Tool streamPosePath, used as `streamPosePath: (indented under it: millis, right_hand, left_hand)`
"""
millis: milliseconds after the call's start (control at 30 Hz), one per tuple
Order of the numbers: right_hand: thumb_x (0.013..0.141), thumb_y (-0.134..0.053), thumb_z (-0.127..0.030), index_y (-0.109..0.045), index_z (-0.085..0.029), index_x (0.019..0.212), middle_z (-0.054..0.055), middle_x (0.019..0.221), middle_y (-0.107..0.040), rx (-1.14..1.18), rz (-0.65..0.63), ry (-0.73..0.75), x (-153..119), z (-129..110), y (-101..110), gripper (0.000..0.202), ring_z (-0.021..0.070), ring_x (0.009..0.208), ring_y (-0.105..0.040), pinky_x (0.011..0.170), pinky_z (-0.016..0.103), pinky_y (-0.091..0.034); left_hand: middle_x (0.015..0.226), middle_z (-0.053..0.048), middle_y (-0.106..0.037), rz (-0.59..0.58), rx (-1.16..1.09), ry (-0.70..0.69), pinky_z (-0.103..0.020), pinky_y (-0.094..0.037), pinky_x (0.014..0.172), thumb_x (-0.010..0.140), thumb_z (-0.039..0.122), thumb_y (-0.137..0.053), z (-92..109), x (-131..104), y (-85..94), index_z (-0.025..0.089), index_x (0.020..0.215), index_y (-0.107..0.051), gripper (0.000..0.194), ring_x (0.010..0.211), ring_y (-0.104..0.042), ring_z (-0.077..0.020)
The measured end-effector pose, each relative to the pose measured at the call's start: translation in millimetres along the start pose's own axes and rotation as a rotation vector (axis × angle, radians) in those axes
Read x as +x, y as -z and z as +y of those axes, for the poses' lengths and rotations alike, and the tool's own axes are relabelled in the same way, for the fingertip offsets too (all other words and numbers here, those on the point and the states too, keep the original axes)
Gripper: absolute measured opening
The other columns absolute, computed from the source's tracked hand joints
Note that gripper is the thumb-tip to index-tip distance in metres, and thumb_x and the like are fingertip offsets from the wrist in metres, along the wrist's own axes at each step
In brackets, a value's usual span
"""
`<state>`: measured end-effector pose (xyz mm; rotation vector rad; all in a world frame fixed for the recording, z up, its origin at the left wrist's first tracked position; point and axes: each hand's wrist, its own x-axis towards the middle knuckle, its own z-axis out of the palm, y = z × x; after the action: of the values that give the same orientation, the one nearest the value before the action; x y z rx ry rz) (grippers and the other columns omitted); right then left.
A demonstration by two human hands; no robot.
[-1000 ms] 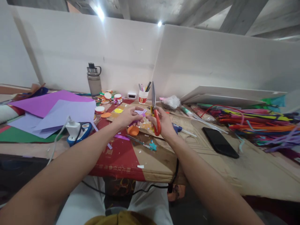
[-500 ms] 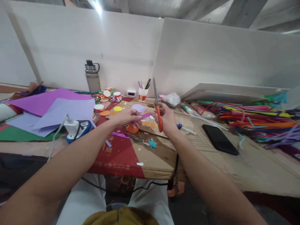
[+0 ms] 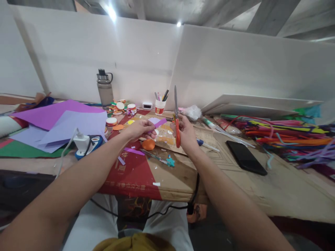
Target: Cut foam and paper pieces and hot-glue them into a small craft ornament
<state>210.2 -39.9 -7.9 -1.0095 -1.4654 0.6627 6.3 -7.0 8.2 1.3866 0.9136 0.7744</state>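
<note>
Pinched in the fingers of my left hand [image 3: 140, 130] is a purple paper strip [image 3: 160, 122], its free end pointing right and up. My right hand [image 3: 186, 131] is closed around scissors [image 3: 178, 127] with orange-red handles, the blades upright and apart from the strip. Below the hands on the cardboard lie an orange paper disc [image 3: 148, 144], another purple strip [image 3: 134, 151], a pen-like tool [image 3: 154, 157] and a small teal star-shaped piece [image 3: 170, 161]. Pale lilac paper pieces [image 3: 153, 120] lie behind my left hand, partly covered by it.
Purple sheets [image 3: 60, 113] and a power strip [image 3: 95, 141] with a plug are at left. A water bottle [image 3: 105, 89] and a pen cup [image 3: 160, 106] stand at the back. At right lie a phone [image 3: 246, 157] and colourful pipe cleaners [image 3: 293, 134].
The strip in my left hand has tilted upward and sits farther from my right hand. My right hand has shifted slightly, and the scissors stand more upright. The view has moved a little.
</note>
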Motion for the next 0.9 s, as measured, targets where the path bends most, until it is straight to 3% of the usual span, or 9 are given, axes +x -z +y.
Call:
streamPosePath:
  millis: [267,433,700,900]
  right_hand:
    - [0.08,-0.063,-0.043,-0.05,-0.023,0.124,0.003,0.091,-0.063,0.022,0.052,0.039,-1.9,8.6,-9.1,0.05,0.0148,0.076,-0.057,0.064,0.026,-0.047]
    - [0.076,-0.068,-0.04,-0.052,-0.021,0.121,0.003,0.092,-0.065,0.082,0.062,0.014,-0.8,7.7,-5.6,0.052,0.0137,0.072,-0.056,0.063,0.027,-0.048]
    - [0.074,-0.07,-0.038,-0.053,-0.018,0.117,0.004,0.087,-0.065,0.101,0.054,0.0,-1.5,1.8,-4.5,0.051,0.0142,0.07,-0.057,0.061,0.028,-0.048]
    - [0.076,-0.067,-0.039,-0.053,-0.018,0.116,0.004,0.087,-0.065,0.056,0.013,0.007,-3.4,-2.4,-3.7,0.047,0.0142,0.071,-0.057,0.061,0.028,-0.047]
  left_hand:
    - [0.065,-0.003,-0.066,-0.045,0.042,-0.073,-0.015,-0.037,0.043,0.082,0.023,-0.068,-4.7,1.5,-10.0,0.012,0.075,-0.058,0.017,0.046,-0.054,-0.0043]
    - [0.066,-0.002,-0.066,-0.052,0.082,-0.071,-0.015,-0.034,0.042,0.079,0.023,-0.07,-3.9,-0.5,-12.7,0.012,0.076,-0.056,0.018,0.047,-0.053,-0.0044]
    - [0.081,-0.01,-0.072,-0.165,0.044,-0.043,-0.019,-0.048,0.052,0.081,0.048,-0.066,-2.9,-4.8,-6.8,0.011,0.089,-0.063,0.037,0.068,-0.068,-0.014]
    - [0.081,-0.012,-0.072,-0.177,-0.003,-0.028,-0.022,-0.052,0.054,0.078,0.041,-0.071,-4.9,-4.3,-7.4,0.011,0.09,-0.062,0.034,0.069,-0.07,-0.0166]
